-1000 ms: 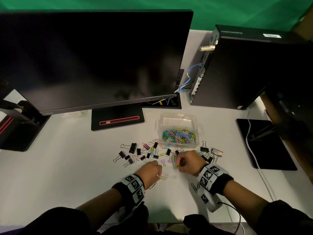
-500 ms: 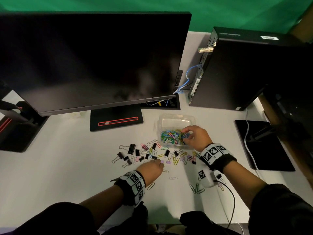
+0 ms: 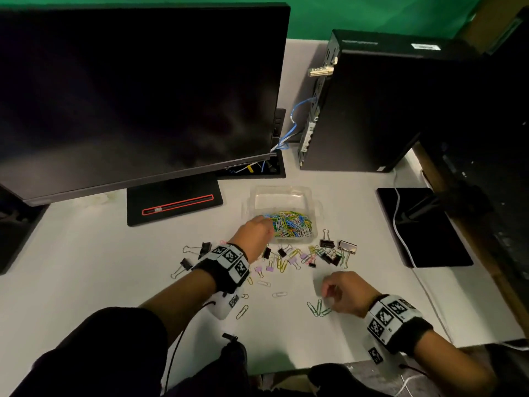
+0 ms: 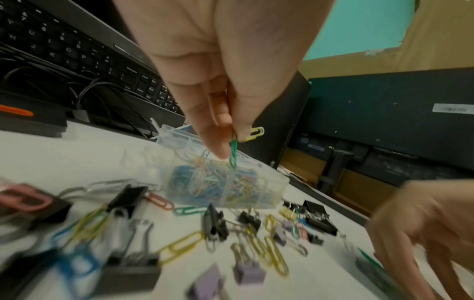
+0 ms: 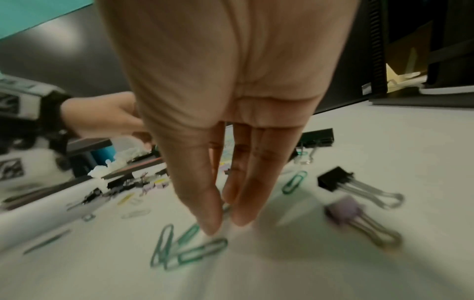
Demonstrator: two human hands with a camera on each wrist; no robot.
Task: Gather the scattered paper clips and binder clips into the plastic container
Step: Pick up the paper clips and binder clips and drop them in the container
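Observation:
A clear plastic container holds a heap of coloured paper clips. My left hand hovers at its left edge and pinches a green paper clip and a yellow one over it. Black and purple binder clips and loose paper clips lie scattered in front of the container. My right hand points its straight fingers down at three green paper clips. Nothing shows between its tips.
A large dark monitor on a black stand base fills the back left. A black computer tower stands back right. A black pad with a white cable lies right. A keyboard sits behind the stand.
My right hand has left the container and come back down to the green clips near the front edge. My left hand has moved from the scattered clips up to the container, carrying clips.

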